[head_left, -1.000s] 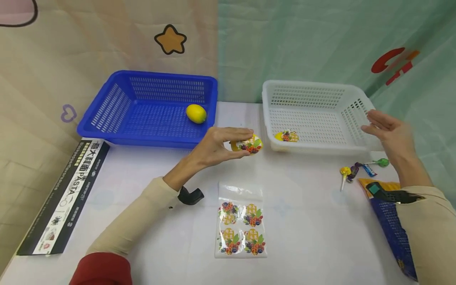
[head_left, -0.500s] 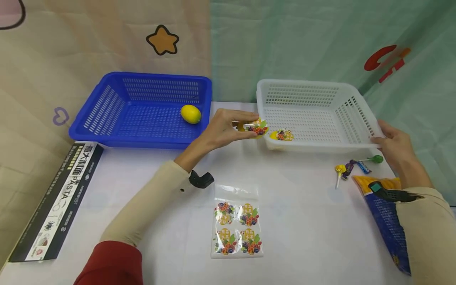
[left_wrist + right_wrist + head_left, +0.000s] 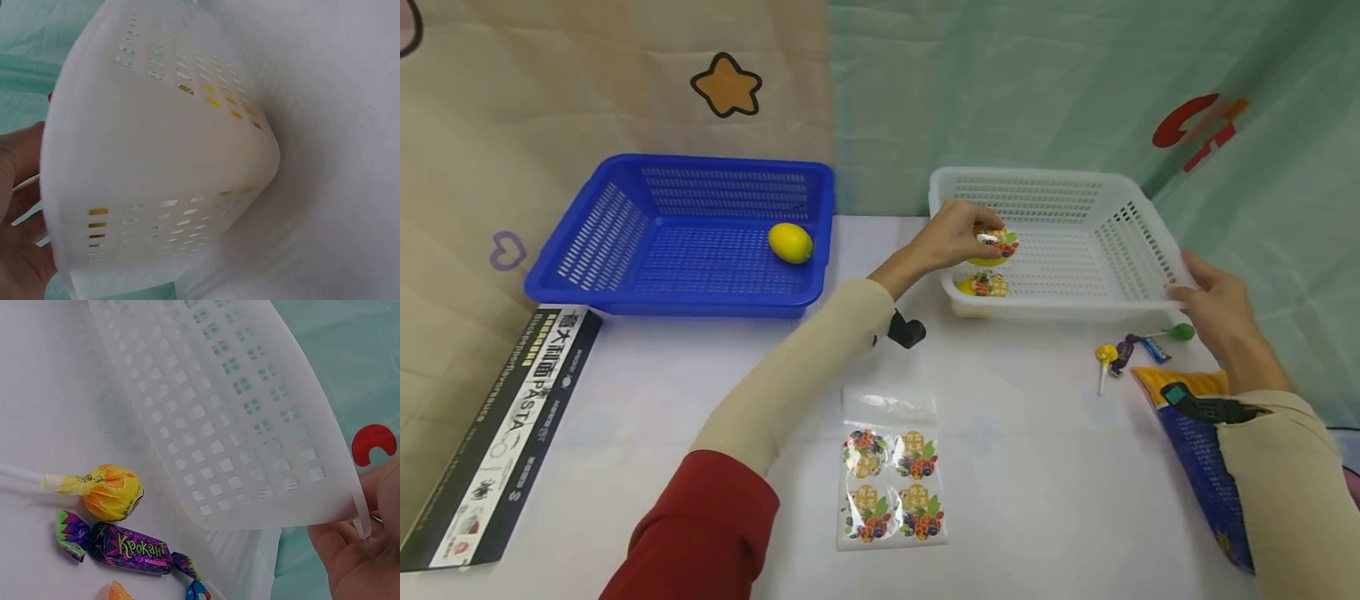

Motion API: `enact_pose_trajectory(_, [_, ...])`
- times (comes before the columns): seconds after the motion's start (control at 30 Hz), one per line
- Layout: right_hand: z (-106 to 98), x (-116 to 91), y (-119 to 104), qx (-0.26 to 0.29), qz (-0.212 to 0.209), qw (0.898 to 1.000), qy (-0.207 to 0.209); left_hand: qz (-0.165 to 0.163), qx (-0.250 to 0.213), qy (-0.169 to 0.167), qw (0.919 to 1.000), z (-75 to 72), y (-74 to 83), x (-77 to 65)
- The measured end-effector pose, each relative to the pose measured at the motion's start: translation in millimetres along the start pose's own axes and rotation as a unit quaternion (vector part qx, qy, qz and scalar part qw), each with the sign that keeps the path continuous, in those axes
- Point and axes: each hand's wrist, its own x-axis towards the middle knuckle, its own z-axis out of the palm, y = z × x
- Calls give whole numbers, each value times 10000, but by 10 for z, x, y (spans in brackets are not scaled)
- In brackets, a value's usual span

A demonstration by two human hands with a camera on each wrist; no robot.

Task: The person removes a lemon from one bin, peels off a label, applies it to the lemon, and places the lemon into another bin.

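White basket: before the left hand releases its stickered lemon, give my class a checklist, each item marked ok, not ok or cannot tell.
1. Held lemon gripped by left hand: ok.
2. Sticker visible on it: ok.
3. Held lemon over white basket, in head view: ok.
4. Right hand holding that basket's rim: ok.
5. Held lemon touching the basket floor: cannot tell.
6. Loose lemon in blue basket stickered: not ok, none shows.

A creased beige cloth [image 3: 587,75] hung behind the desk [image 3: 1037,467], bearing a black-outlined orange star [image 3: 726,85]. Right of the star, a green cloth [image 3: 985,92] fell in soft vertical folds, with a red motif [image 3: 1167,129] well off to the star's right and slightly lower. A purple heart outline [image 3: 509,252] sat below and left of the star. The white-topped desk stretched below the star under soft light.
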Motion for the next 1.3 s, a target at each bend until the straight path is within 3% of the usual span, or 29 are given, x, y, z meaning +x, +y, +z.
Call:
enact_pose_trajectory(0.1, [18,-12,5,-29,-10,10000,-1,-268,584,-394,9972,72,-13,110])
enact_pose_trajectory(0.23, [29,-15,10,-82,-33,10000,19,-352,1322,-790,9874,130,-39,207])
enact_pose_trajectory(0.5, [35,-12,28,-27,-66,9999,104,-649,1831,-1052,9753,158,-21,264])
enact_pose_trajectory(0.73, [54,-15,34,-53,-108,9998,153,-817,2429,-1234,9587,199,-31,275])
enact_pose_trajectory(1.07, [63,-2,28,-61,-89,9999,128,-872,2187,-1307,9631,150,-3,260])
enact_pose_trajectory(1.2, [65,-1,27,-105,-85,9998,134,-770,2027,-1338,9670,4,61,201])
enact_pose_trajectory(1.3, [59,1,37,-135,-114,9997,153,-508,1956,-1228,9716,-185,109,116])
